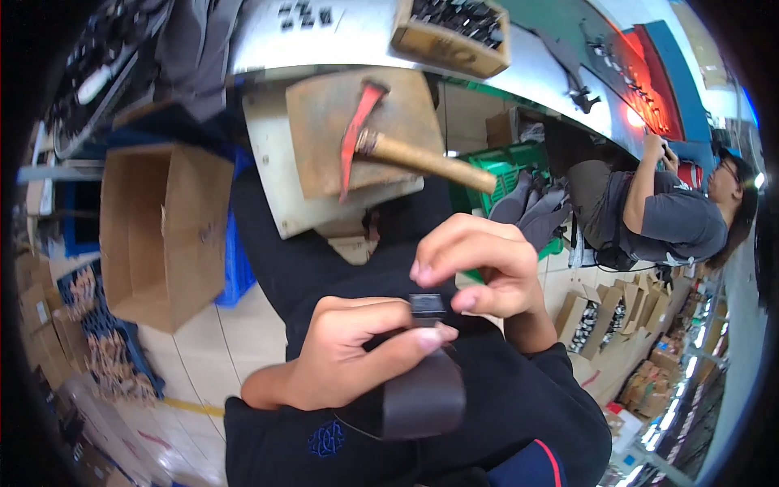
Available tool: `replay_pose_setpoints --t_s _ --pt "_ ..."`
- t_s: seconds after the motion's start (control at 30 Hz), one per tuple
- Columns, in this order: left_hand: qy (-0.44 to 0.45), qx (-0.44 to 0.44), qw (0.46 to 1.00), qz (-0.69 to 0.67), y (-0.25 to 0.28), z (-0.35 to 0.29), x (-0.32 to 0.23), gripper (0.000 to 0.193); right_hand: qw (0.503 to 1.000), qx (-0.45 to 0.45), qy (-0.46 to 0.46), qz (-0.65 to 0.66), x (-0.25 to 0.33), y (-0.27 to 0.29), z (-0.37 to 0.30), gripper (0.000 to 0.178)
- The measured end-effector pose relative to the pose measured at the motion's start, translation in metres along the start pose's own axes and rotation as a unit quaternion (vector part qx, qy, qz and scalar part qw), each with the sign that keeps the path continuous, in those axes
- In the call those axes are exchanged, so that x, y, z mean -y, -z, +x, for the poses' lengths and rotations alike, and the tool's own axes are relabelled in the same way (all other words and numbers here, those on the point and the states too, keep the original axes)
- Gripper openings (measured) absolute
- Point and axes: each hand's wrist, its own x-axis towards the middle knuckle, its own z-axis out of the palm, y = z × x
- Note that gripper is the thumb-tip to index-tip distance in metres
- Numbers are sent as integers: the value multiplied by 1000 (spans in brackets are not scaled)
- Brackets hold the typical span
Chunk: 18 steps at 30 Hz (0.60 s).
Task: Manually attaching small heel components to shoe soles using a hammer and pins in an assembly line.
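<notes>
My left hand (pixel 350 347) is closed on a dark brown belt (pixel 423 398), gripping it between thumb and fingers in front of my body. At the top of the grip sits a small black rectangular buckle piece (pixel 426 305). The belt's wide loop hangs below my thumb. My right hand (pixel 487 268) hovers just right of and above the buckle piece, fingers curved and thumb apart, with nothing visible between them. Beyond my hands, a hammer (pixel 418 162) with a red head and wooden handle lies on a worn flat slab (pixel 312 122).
On the workbench (pixel 349 50) stand small black pieces (pixel 304 16) and a wooden box (pixel 454 58) of dark metal parts. A cardboard box (pixel 134 235) stands at left, a green crate (pixel 507 162) at right. A person (pixel 673 203) sits working at far right.
</notes>
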Motion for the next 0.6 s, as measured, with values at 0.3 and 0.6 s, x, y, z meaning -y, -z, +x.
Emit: replay_pose_setpoints --t_s 0.3,0.6 --pt "-161 -249 946 128 147 147 1 41 685 -396 -209 -574 -62 237 -96 28" --pt "-90 -305 938 137 284 212 -23 34 628 -494 -252 -546 -58 337 -143 41"
